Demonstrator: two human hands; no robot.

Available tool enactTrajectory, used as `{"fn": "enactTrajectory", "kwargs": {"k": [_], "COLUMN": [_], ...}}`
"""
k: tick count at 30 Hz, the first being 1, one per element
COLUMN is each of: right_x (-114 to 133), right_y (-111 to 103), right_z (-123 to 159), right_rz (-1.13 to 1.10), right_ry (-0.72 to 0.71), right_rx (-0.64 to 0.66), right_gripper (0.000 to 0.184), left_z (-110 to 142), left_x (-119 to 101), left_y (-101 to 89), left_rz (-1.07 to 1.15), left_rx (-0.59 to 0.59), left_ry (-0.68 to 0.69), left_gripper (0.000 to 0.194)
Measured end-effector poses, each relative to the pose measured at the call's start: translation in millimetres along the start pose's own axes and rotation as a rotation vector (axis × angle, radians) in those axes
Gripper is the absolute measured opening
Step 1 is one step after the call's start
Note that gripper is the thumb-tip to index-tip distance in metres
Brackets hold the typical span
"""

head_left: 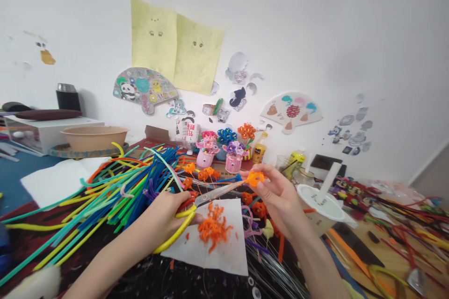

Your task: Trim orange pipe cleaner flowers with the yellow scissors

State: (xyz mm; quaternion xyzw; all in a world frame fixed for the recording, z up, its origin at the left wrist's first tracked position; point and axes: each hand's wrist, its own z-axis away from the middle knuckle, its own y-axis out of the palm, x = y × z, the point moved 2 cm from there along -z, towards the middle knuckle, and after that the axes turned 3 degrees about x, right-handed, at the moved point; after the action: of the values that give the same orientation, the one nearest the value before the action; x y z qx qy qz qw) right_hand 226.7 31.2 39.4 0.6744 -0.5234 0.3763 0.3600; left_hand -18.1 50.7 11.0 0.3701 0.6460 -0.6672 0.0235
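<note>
My left hand point(164, 217) is closed round the yellow handles of a pair of scissors point(210, 195), whose blades point right to a small orange pipe-cleaner flower point(255, 178). My right hand point(275, 194) pinches that flower between thumb and fingertips. Below the blades, a pile of orange fuzz clippings point(213, 228) lies on a white paper sheet point(224, 252). More orange flowers point(205, 174) sit just behind the scissors.
A big bundle of coloured pipe cleaners point(115, 191) spreads across the left. Small flower pots point(233, 156) stand at the back. A lidded white cup with a straw point(321, 208) stands right of my right hand. A tan bowl point(94, 136) sits far left.
</note>
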Motion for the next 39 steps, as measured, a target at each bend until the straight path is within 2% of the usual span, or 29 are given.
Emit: {"fn": "enactTrajectory", "kwargs": {"k": [12,20,28,34,39], "right_x": [-4,-4,-2,5,4], "right_y": [2,8,-3,-13,-18], "right_z": [-1,0,-3,-3,-6], "right_rz": [-0.051,-0.065,-0.085,-0.091,-0.110], "right_ry": [0.001,-0.012,-0.055,-0.158,-0.187], "right_rx": [-0.038,-0.018,-0.070,-0.256,-0.289], "right_gripper": [0.023,0.021,0.024,0.020,0.020], "left_z": [2,2,2,6,9], "left_x": [6,5,-2,6,14], "left_y": [7.8,9.0,-4.2,-21.4,-16.3], "left_rz": [-0.055,-0.071,-0.048,-0.222,-0.486], "left_rx": [0.029,0.012,-0.111,-0.200,-0.183], "left_ry": [-0.040,-0.004,0.025,0.066,0.167], "left_gripper": [0.031,0.030,0.029,0.027,0.030]}}
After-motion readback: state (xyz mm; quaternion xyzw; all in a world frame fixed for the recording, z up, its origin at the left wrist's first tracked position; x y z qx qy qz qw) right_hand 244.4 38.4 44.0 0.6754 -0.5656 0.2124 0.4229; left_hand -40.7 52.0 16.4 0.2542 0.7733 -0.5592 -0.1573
